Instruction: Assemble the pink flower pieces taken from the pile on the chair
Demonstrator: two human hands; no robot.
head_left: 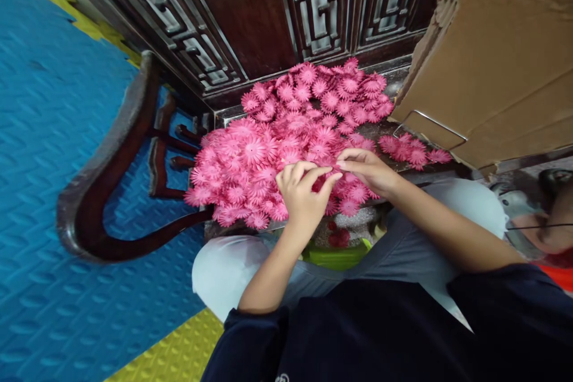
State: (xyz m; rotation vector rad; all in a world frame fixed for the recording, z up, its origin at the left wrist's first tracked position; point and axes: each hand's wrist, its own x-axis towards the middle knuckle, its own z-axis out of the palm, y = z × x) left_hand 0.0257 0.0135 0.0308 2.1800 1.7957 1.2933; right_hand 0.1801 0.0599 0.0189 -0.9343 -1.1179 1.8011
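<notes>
Dark sleeves fill the lower frame. Cardboard box (501, 54) stands upper right beside the pink paper flowers (286, 137). Left hand (302, 191) and right hand (364, 168) meet fingertip to fingertip, pinching flowers at the heap's near edge.

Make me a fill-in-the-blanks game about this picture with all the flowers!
1. The pile of flowers is coloured ____.
2. The left hand and the right hand meet over the ____ edge of the pile.
3. The big box to the right of the flowers is made of ____.
4. The floor mat on the left is mostly ____.

Missing words: pink; near; cardboard; blue
</notes>
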